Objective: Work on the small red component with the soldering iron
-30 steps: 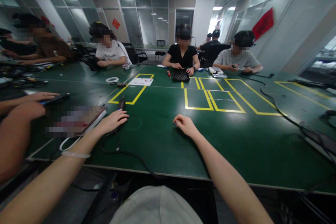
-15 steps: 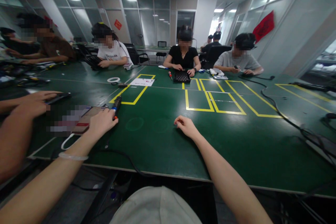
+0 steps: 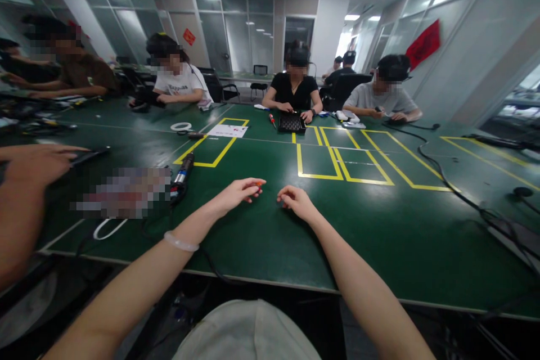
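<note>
My left hand [image 3: 237, 193] hovers over the green table [image 3: 270, 219] near its middle, fingers pinched on a small red-orange thing at the fingertips. My right hand [image 3: 294, 200] rests just to the right of it, fingers curled together, and whether it holds anything does not show. The two hands are a short gap apart. A black corded tool [image 3: 182, 172] with a silver collar lies on the table to the left of my left hand, untouched.
A blurred flat object [image 3: 122, 192] lies beside the tool, with a white ring [image 3: 110, 229] below it. A neighbour's arm and hand [image 3: 29, 169] reach in at the left. Yellow tape outlines [image 3: 343, 160] mark the table. Cables [image 3: 464, 197] run along the right. Several people sit at the far side.
My left hand left the black tool at the left and moved right to the table's middle, now pinching a small red-orange thing. My right hand stayed in place.
</note>
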A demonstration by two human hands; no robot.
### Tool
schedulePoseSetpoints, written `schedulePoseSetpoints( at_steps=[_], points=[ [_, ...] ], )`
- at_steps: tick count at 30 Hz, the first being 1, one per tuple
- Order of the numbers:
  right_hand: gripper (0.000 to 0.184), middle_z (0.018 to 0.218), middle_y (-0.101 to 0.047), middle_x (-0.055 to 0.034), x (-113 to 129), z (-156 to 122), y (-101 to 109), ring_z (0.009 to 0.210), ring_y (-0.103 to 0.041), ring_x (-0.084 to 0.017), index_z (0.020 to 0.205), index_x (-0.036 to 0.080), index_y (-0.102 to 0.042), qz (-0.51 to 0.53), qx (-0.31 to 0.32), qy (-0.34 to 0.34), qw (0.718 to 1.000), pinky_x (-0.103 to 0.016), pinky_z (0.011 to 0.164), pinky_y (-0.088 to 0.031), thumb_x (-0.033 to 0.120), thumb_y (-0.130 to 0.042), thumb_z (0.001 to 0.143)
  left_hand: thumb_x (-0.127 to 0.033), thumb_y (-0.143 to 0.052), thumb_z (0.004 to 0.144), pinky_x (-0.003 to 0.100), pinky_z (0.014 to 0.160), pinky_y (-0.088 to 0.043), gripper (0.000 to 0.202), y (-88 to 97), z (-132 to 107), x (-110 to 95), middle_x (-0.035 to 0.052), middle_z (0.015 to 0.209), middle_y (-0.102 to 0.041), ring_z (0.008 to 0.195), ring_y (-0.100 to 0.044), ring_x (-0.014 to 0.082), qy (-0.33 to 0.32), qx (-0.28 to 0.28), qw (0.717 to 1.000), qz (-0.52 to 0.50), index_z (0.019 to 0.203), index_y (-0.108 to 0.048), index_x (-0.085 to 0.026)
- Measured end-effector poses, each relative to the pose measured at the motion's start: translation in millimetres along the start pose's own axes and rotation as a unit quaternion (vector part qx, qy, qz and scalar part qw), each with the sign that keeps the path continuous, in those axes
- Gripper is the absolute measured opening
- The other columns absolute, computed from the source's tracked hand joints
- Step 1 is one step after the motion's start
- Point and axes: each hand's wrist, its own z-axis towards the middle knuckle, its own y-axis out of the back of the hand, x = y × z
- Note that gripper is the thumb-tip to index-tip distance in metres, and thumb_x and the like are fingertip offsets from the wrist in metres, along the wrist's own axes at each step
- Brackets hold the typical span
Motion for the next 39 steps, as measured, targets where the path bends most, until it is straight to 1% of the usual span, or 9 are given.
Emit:
schedulePoseSetpoints(
  at_steps=[2,4,9,16,22,28,33,36,39],
  points=[
    [0.015,0.077,-0.067,-0.0016,1,1,0,0.054,-0.056,-0.009,0.089,0.017,-0.058,0.043,0.005,-0.013,0.999,-0.02,0.05,-0.042,0.028,-0.05,0.083,-0.038,-0.057,0.08,0.026,0.067,-0.047,0.046,-21.0,9,-3,0.008,0.101,-0.066,0.088,-0.061,0.0162,-0.022,0.02,1.0,-0.002,0.122,-0.057,-0.017],
    [0.019,0.073,-0.066,-0.0015,3,2,-1,0.052,-0.056,-0.009,0.088,0.017,-0.058,0.084,0.009,-0.021,0.996,-0.019,0.047,-0.041,0.035,-0.051,0.085,-0.036,-0.059,0.08,0.027,0.067,-0.048,0.043,-35.3,15,1,0.0081,0.098,-0.066,0.084,-0.061,0.0154,-0.036,0.014,0.999,0.005,0.117,-0.057,-0.015],
    [0.032,0.066,-0.064,-0.0008,2,2,-3,0.049,-0.055,-0.008,0.083,0.016,-0.054,0.147,0.023,-0.062,0.987,-0.018,0.044,-0.041,0.048,-0.053,0.085,-0.037,-0.06,0.08,0.031,0.08,-0.049,0.037,-51.0,21,17,0.0084,0.096,-0.068,0.086,-0.063,0.0165,-0.079,-0.019,0.996,0.046,0.108,-0.06,-0.013],
    [0.037,0.064,-0.063,-0.0006,3,0,-3,0.049,-0.056,-0.008,0.08,0.016,-0.052,0.179,0.023,-0.086,0.98,-0.018,0.044,-0.042,0.051,-0.062,0.08,-0.039,-0.055,0.085,0.03,0.082,-0.048,0.037,-52.0,16,18,0.0088,0.104,-0.068,0.089,-0.063,0.018,-0.117,-0.038,0.987,0.108,0.111,-0.066,-0.015],
    [0.036,0.065,-0.064,-0.0004,4,0,-3,0.049,-0.057,-0.009,0.082,0.016,-0.052,0.195,0.026,-0.099,0.975,-0.018,0.042,-0.043,0.05,-0.066,0.076,-0.036,-0.057,0.083,0.025,0.072,-0.047,0.035,-56.5,13,19,0.0044,0.092,-0.066,0.081,-0.06,0.0147,-0.127,-0.047,0.986,0.097,0.113,-0.061,-0.017],
    [0.029,0.067,-0.059,0.0024,6,0,-3,0.055,-0.058,-0.01,0.085,0.018,-0.053,0.196,0.006,-0.052,0.979,-0.02,0.047,-0.046,0.039,-0.069,0.073,-0.039,-0.062,0.08,0.024,0.067,-0.046,0.038,-56.6,16,23,0.004,0.093,-0.064,0.08,-0.06,0.0141,-0.121,-0.076,0.986,0.08,0.111,-0.06,-0.017],
    [0.022,0.07,-0.057,0.0034,3,2,-3,0.055,-0.056,-0.009,0.085,0.019,-0.05,0.135,0.007,0.006,0.991,-0.021,0.049,-0.044,0.029,-0.065,0.072,-0.039,-0.059,0.082,0.028,0.075,-0.048,0.03,-52.1,20,28,0.006,0.094,-0.067,0.084,-0.062,0.0165,-0.108,-0.076,0.988,0.078,0.098,-0.064,-0.015],
    [0.02,0.072,-0.056,0.0035,0,2,-4,0.053,-0.052,-0.008,0.085,0.02,-0.049,0.089,0.006,0.036,0.995,-0.022,0.051,-0.043,0.026,-0.063,0.072,-0.038,-0.058,0.082,0.028,0.074,-0.048,0.027,-51.0,19,28,0.0058,0.094,-0.068,0.083,-0.062,0.0168,-0.117,-0.076,0.987,0.086,0.095,-0.065,-0.016],
    [0.024,0.079,-0.058,0.0021,-3,3,-3,0.054,-0.052,-0.008,0.09,0.02,-0.049,0.06,-0.01,0.042,0.997,-0.023,0.052,-0.044,0.028,-0.063,0.072,-0.037,-0.058,0.082,0.027,0.072,-0.048,0.026,-50.8,17,25,0.0054,0.094,-0.067,0.082,-0.062,0.0162,-0.123,-0.08,0.986,0.081,0.095,-0.064,-0.016]
  ],
)
